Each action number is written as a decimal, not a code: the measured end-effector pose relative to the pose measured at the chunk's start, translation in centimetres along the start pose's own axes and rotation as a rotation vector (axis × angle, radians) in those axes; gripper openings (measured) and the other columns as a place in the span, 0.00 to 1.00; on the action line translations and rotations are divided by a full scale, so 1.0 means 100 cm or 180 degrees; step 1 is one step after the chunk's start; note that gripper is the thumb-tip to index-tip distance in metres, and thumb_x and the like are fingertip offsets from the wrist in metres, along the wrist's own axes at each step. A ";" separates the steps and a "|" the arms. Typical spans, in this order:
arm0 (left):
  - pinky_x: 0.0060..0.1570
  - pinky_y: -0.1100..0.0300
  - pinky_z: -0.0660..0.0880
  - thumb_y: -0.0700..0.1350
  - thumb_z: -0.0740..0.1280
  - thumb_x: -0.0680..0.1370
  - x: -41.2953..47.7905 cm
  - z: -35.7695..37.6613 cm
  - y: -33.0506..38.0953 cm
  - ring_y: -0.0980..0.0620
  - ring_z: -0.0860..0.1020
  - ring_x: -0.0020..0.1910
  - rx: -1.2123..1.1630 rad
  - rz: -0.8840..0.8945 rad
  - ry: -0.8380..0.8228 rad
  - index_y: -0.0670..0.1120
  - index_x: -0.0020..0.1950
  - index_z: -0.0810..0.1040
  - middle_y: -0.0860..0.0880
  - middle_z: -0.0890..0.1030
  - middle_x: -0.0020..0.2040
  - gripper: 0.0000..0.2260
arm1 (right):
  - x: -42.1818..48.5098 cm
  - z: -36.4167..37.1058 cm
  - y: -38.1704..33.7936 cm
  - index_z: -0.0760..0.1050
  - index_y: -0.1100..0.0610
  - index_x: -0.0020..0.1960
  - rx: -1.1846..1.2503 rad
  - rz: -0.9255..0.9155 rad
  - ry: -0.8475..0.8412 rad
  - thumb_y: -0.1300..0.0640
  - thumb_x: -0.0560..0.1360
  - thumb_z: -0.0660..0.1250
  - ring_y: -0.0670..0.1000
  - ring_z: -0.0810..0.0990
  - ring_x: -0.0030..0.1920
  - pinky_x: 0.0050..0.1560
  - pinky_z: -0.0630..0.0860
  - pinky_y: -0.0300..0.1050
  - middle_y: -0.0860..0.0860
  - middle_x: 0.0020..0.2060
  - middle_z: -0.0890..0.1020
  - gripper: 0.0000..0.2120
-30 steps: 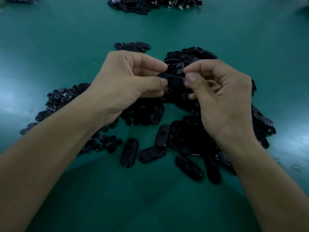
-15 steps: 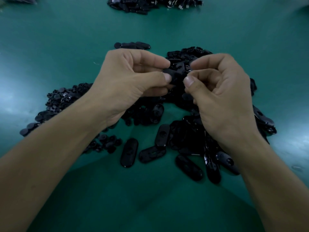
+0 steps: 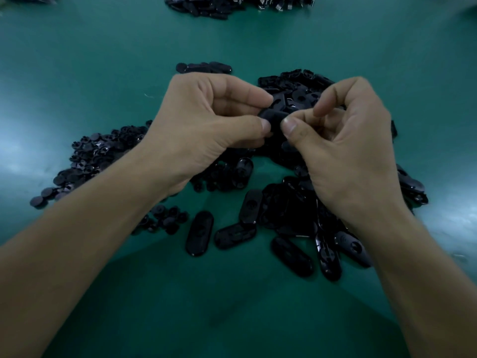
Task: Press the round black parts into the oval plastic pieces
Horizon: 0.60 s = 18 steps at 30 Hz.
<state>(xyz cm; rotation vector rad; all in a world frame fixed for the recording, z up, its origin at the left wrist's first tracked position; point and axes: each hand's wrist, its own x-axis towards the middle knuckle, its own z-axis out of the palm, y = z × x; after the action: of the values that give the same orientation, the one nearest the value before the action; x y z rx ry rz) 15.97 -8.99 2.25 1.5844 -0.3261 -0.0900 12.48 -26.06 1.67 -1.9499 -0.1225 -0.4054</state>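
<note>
Closest to us, both bare forearms come up over the green table (image 3: 232,313), and just nearer than the held oval piece (image 3: 273,115) a handful of loose oval pieces (image 3: 200,233) lie flat on the surface, apart from one another. Right behind those, below and to the right of the held oval piece, sits the big pile of oval pieces (image 3: 289,210), and the right wrist covers a good part of it. Now the action: the left hand (image 3: 206,125) has thumb and forefinger pinched round the left end of the held oval piece, lifted clear of the table. The right hand (image 3: 348,151) meets it from the other side, fingers curled, thumb tip pressed onto the right end. The thumbs hide the middle of the piece, so I cannot tell whether a round part is seated there. Off to the left of the held oval piece, partly under the left forearm, spreads the heap of round black parts (image 3: 98,153). Beyond the held piece, more ovals are stacked behind the knuckles; a small cluster (image 3: 204,67) lies farther back on the left, and a far pile (image 3: 232,7) runs along the top edge.
</note>
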 end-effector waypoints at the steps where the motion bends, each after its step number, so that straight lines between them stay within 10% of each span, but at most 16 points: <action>1: 0.43 0.58 0.83 0.32 0.75 0.71 0.000 0.000 0.000 0.54 0.84 0.37 0.0060 0.0024 -0.0004 0.43 0.47 0.83 0.51 0.85 0.35 0.09 | 0.000 0.000 -0.001 0.65 0.45 0.44 -0.0023 0.0004 -0.0004 0.59 0.75 0.71 0.50 0.83 0.43 0.48 0.81 0.50 0.49 0.40 0.83 0.16; 18: 0.45 0.63 0.81 0.33 0.76 0.71 -0.003 0.004 -0.005 0.56 0.85 0.41 0.0984 0.0567 0.0009 0.47 0.47 0.83 0.51 0.86 0.42 0.11 | -0.003 0.003 -0.001 0.64 0.45 0.39 -0.0252 0.0213 -0.0048 0.59 0.73 0.73 0.53 0.84 0.39 0.42 0.82 0.57 0.50 0.36 0.84 0.19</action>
<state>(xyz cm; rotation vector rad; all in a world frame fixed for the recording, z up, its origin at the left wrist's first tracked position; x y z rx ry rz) 15.65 -9.30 1.68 1.8523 -0.4954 0.1053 12.25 -25.74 1.62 -2.0295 -0.0513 -0.3562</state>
